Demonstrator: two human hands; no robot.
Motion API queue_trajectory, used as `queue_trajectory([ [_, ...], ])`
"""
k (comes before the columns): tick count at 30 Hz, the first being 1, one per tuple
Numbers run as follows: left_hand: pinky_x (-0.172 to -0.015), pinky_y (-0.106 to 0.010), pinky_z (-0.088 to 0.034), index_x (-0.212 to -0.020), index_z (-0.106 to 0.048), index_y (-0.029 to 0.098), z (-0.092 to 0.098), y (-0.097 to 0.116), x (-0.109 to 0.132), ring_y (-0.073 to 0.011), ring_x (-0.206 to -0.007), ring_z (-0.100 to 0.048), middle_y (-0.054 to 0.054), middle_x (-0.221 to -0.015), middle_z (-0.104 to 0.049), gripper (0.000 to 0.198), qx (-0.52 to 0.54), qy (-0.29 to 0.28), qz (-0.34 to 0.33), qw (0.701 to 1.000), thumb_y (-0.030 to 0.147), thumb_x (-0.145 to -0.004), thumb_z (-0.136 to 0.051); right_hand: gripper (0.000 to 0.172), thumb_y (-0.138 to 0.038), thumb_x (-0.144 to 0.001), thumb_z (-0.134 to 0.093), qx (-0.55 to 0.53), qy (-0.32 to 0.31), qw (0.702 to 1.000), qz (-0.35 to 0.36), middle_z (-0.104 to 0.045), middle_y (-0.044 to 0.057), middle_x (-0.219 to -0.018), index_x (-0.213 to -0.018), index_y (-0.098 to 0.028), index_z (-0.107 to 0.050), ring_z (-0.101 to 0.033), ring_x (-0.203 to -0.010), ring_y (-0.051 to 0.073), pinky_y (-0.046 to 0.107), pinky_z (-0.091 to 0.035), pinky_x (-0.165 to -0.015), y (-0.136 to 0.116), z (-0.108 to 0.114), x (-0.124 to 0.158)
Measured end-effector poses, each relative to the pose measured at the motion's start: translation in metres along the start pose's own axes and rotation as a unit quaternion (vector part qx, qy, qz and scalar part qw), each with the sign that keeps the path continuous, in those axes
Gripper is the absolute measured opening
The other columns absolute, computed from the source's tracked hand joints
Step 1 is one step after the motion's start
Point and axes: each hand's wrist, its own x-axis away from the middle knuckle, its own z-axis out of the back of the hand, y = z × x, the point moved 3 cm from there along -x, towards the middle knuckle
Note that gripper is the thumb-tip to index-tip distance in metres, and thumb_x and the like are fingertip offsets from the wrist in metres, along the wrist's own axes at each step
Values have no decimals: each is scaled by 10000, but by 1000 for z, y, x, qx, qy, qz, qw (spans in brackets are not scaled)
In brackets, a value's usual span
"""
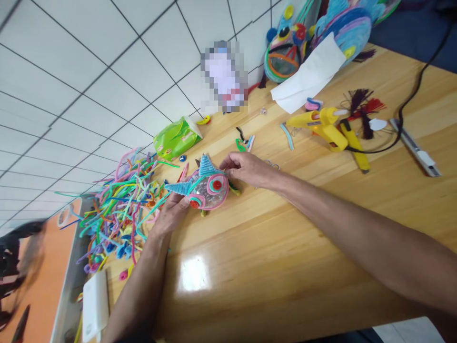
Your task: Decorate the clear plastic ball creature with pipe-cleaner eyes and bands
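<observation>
In the middle of the head view is a pipe-cleaner craft figure (211, 196) with a clear round body, pink and teal rims, red button eyes and blue pointed horns. My left hand (174, 209) grips it from the left side, its fingers partly hidden behind the body. At the figure's upper right edge, my right hand (241, 166) has its thumb and fingers pinched together. Whether they hold the rim or some small piece there, I cannot make out. Short green and black pipe-cleaner pieces (244, 140) lie just beyond the right hand.
A heap of colourful pipe cleaners (132, 195) lies left, near a green tissue pack (177, 138). Right are a yellow glue gun (321, 127) with a black cord, a yellow cutter (354, 146) and a grey cutter (416, 147). Finished crafts (342, 31) and white paper (310, 74) stand behind.
</observation>
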Motion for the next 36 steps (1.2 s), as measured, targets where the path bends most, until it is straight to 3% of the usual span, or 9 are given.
queue_trajectory([
  [10,-993,-462,-675,-1144,-814,274,0,0,-4,-337,-1125,-813,-64,-1060,-866,574,8,23,24,999,472,-659,-1048,166,-42,-801,-785,32,13,998,-48,-783,21,-865,-865,-191,-749,-720,-809,174,315,-541,-738,-6,-3,4],
  [15,-1008,-465,-673,-1047,-833,239,0,2,-6,-352,-1146,-810,-84,-1036,-873,542,27,32,45,998,439,-605,-1075,212,-29,-748,-739,30,22,998,-53,-789,17,-815,-881,-191,-770,-715,-746,172,290,-530,-652,-6,-8,12],
  [19,-1012,-486,-675,-1009,-832,219,-1,6,-8,-374,-1177,-801,-92,-1011,-876,555,35,45,54,997,352,-540,-1099,221,-32,-706,-743,-5,15,999,-46,-779,-2,-749,-851,-196,-768,-698,-681,155,268,-510,-593,-5,-11,13],
  [24,-1019,-470,-680,-893,-820,222,-1,7,-9,-371,-1199,-796,-71,-984,-876,490,30,51,53,997,329,-506,-1101,255,20,-685,-736,-70,-21,995,-71,-796,2,-778,-803,-203,-770,-725,-718,169,287,-567,-663,-3,-9,7],
  [36,-934,-474,-705,-1080,-843,248,4,5,-7,-360,-1069,-834,-83,-1037,-879,606,20,50,64,997,382,-545,-1093,273,30,-675,-795,-52,-45,997,-46,-765,-1,-729,-783,-220,-772,-702,-670,184,315,-577,-631,2,-5,1],
])
